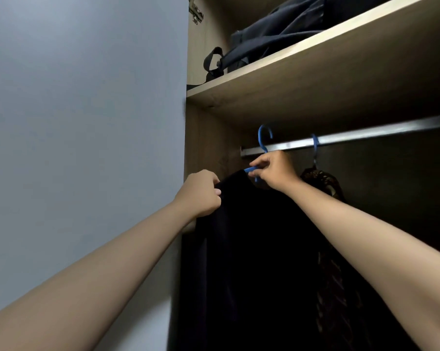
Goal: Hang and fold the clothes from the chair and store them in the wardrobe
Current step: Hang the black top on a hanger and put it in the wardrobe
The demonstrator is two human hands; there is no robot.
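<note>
— Where's the garment now?

— The black top [251, 249] is on a blue hanger [262, 148], inside the wardrobe [208, 138] at its left end, just beside the side wall. The hook stands up at the rail [365, 135]; I cannot tell whether it sits over it

— And your hands?

— My left hand [201, 193] pinches the cloth at the left shoulder, fingers curled into the fabric. My right hand [274, 171] pinches the hanger near its neck, thumb and forefinger closed on the blue plastic

— Anything else hanging there?

— A second hanger [314, 148] hooks over the rail to the right, carrying a dark patterned piece [325, 183], close beside the top

— Above that?

— A shelf [302, 72] with a dark bag [277, 34] lying on it, one strap looping over the front edge. The grey door [87, 122] stands open on my left
</note>
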